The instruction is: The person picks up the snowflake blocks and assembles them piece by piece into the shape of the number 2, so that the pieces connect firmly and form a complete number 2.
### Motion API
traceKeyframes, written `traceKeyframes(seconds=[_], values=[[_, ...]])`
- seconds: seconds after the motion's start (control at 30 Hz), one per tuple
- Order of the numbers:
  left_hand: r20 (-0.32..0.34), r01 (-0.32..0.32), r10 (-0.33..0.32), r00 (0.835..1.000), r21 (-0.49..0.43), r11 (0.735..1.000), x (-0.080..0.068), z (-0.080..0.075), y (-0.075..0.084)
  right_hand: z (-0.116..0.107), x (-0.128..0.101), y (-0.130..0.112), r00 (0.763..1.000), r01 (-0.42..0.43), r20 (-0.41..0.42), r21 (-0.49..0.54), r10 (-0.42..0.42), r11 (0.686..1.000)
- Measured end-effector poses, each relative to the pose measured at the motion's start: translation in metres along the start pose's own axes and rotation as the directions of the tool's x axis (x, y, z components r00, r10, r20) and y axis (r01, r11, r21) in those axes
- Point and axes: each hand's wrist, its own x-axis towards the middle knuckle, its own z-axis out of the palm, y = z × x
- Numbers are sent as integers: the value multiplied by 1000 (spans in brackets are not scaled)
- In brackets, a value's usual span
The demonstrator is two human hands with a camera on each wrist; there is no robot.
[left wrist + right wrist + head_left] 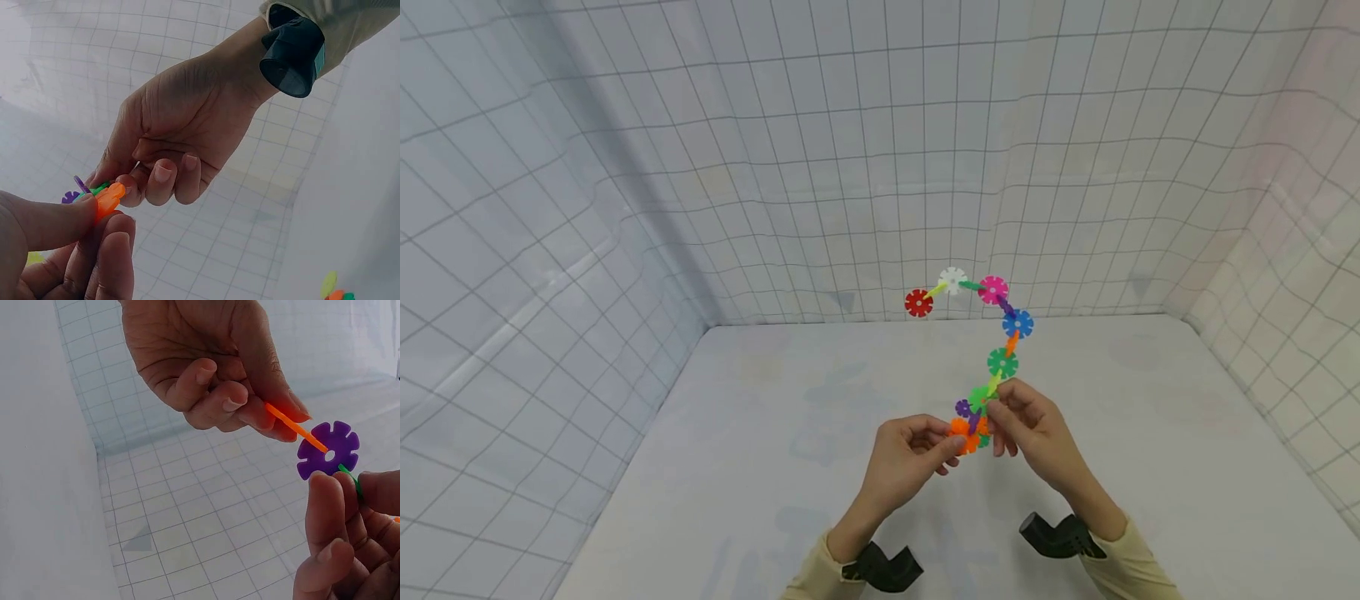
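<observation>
A chain of coloured snowflake discs [1002,363] curves up from my hands, past a blue [1017,323], pink [993,289] and white disc [952,280], to a red disc [918,302] at its free end. My left hand [951,446] pinches an orange disc [961,433] at the chain's lower end. In the left wrist view the orange disc [109,197] sits between the left hand's [94,219] thumb and fingers. My right hand [1000,417] pinches a green disc [979,398] just above. The right wrist view shows a purple disc [328,450] joining the orange disc [297,430] to that green piece [350,478].
The hands hover above a white tabletop [775,467] enclosed by white cloth walls [820,167] with a grey grid. Black wrist mounts [880,567] sit on both forearms. Nothing else lies on the table within view.
</observation>
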Motion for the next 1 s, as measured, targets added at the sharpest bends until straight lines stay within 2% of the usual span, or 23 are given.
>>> traceKeyframes(seconds=[0.13, 0.3, 0.53, 0.8, 1.0], values=[[5, -6, 6, 1000, -2, 1000, 0, 0, 0, 1, 0, -2, 1000, 17, -25, -19, -17, 1000], [53, -7, 6, 999, 25, 1000, -1, 0, 1, -1, 0, -7, 996, 8, -87, -18, -10, 1000], [86, 49, -53, 995, 46, 998, -5, 3, 33, 1, 0, -7, 996, 10, -87, 25, -8, 1000], [92, 74, -71, 993, -33, 997, -4, 1, 32, -3, 2, -8, 994, -7, -113, -1, 6, 1000], [65, 59, -59, 996, 8, 998, -3, 0, 33, -9, 2, -11, 990, -4, -141, 12, 6, 1000]])
